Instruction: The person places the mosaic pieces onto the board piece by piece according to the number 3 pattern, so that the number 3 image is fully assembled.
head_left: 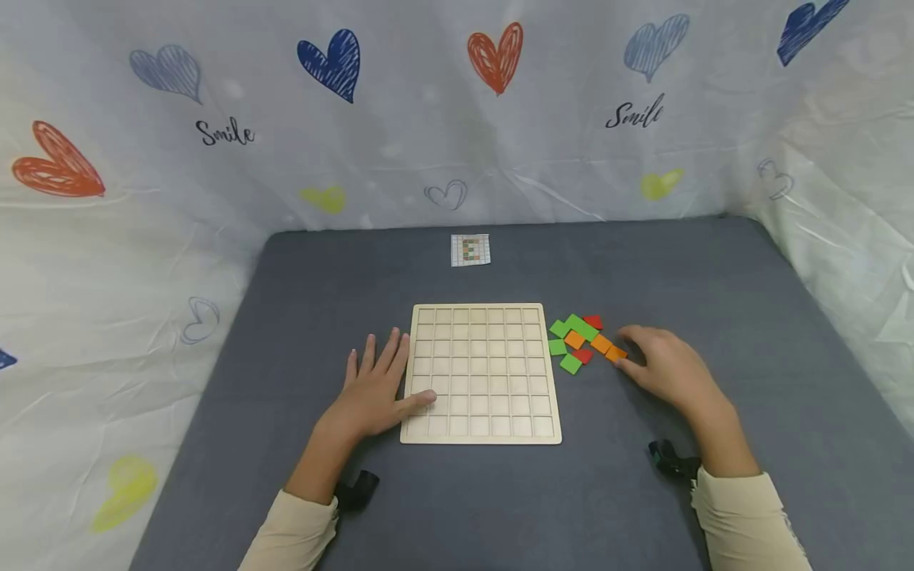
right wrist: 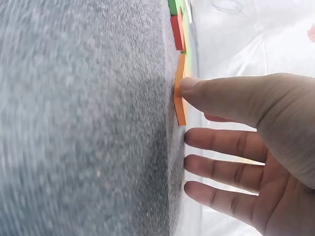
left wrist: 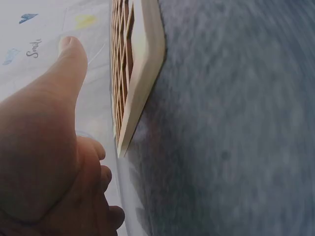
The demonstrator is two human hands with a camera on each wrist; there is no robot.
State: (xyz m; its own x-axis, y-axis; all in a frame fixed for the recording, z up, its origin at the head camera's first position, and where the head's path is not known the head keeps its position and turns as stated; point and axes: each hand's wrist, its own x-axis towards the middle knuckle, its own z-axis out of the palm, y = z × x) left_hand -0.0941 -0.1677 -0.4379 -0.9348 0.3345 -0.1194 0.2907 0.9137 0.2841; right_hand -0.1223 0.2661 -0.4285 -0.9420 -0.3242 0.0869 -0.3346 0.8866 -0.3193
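Note:
A square wooden grid board (head_left: pixel 480 438) lies on the table, its cells bare. My left hand (head_left: pixel 371 400) is spread flat at its left edge, the thumb reaching over the board's lower left cells. Right of the board is a loose cluster of small tiles: several green tiles (head_left: pixel 581 327), several orange tiles (head_left: pixel 601 343) and red tiles (head_left: pixel 592 321). At the cluster's right end, my right hand (head_left: pixel 667 366) has its thumb against the outermost orange tile (right wrist: pixel 180 105), with the other fingers extended and apart from it. Whether the index finger touches a tile is hidden.
A small printed card (head_left: pixel 470 251) with a coloured grid pattern lies near the back of the dark grey table (head_left: pixel 343 277). Behind and beside the table hangs a white cloth (head_left: pixel 400 143) with hearts.

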